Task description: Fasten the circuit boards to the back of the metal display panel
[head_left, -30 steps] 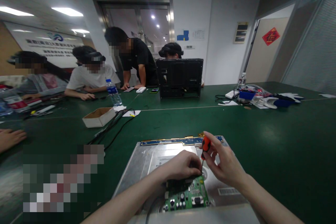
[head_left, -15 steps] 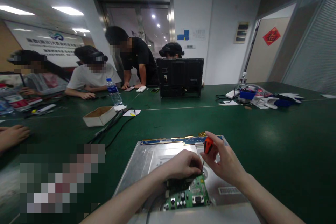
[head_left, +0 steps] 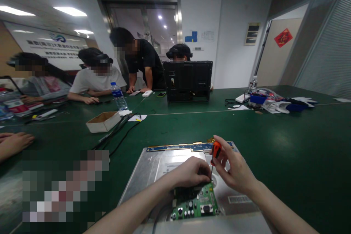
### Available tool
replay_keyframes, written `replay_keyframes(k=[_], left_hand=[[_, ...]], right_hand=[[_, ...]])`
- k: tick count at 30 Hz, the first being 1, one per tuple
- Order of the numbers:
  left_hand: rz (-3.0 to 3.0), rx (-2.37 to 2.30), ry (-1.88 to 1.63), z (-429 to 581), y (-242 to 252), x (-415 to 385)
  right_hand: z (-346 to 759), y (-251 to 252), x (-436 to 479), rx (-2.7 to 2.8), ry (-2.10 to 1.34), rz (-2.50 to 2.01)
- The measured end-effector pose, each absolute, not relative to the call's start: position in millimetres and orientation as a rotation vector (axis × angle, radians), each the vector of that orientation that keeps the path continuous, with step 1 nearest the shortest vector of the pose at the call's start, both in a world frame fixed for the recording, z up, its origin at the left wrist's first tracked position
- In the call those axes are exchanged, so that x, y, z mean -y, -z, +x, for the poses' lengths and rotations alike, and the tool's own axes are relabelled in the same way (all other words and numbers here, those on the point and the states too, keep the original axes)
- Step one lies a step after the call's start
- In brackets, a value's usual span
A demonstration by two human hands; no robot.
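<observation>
A silver metal panel (head_left: 148, 166) lies flat on the table in front of me, with a green circuit board (head_left: 197, 203) on its near half and a blue board strip (head_left: 175, 148) along its far edge. My right hand (head_left: 233, 164) grips a red and black screwdriver (head_left: 216, 150), held nearly upright. Its tip points down at the far right corner of the green board. Beside the shaft, my left hand (head_left: 193, 172) is closed with the fingertips pinched near the tip; what they hold, if anything, is hidden.
Left of the panel run black cables (head_left: 117, 129) near an open white box (head_left: 102, 122). A black metal case (head_left: 189, 82) stands farther back, with a water bottle (head_left: 119, 95) left of it. Another person's hand (head_left: 18, 142) rests at the left. Gloves and bags (head_left: 276, 104) lie back right.
The fingers of my right hand have shifted slightly on the screwdriver, and more of its red handle shows. My left hand stays in place.
</observation>
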State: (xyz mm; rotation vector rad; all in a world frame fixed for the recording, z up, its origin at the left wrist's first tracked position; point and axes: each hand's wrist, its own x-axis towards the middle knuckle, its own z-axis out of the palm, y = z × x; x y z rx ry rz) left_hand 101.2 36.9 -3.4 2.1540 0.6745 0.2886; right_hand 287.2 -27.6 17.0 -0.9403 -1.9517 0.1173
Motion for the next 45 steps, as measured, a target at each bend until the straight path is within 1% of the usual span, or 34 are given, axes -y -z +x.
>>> replay_keyframes(k=[17,31,45], left_hand=[[2.148,-0.660,-0.283,100.2,2.5,-36.6],[2.143,-0.653,-0.298,100.1,5.0,-37.6],[2.126,-0.659,-0.292,100.4,4.9,-36.8]], right_hand=[[285.5,-13.5,24.4,1.930,0.079,-0.917],[284.7,-19.1,28.0,1.955,-0.014,-0.917],[283.9,-17.6,27.5,1.936,0.032,-0.936]])
